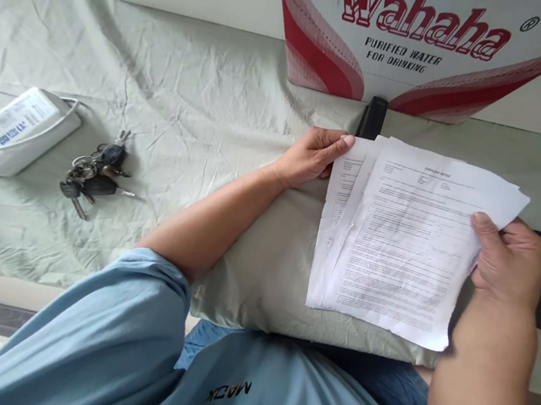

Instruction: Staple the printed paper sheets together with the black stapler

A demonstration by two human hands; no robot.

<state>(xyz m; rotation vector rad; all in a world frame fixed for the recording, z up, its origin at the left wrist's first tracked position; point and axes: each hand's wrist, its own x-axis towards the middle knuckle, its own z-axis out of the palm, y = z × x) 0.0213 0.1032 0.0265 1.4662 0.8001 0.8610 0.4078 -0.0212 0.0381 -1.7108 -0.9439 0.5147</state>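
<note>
White, creased printed sheets of paper (405, 240), loosely fanned, lie over a pale green cloth-covered pillow (261, 274) on the person's lap. The left hand (314, 155) pinches the top-left corner, fingers curled onto the edge; the right hand (509, 260) is closed on the right edge, thumb on top. Squaring the stack well would call for even, light pressure from both sides. A black stapler (372, 117) lies just behind, a bunch of dark keys (95, 173) well apart to the left.
</note>
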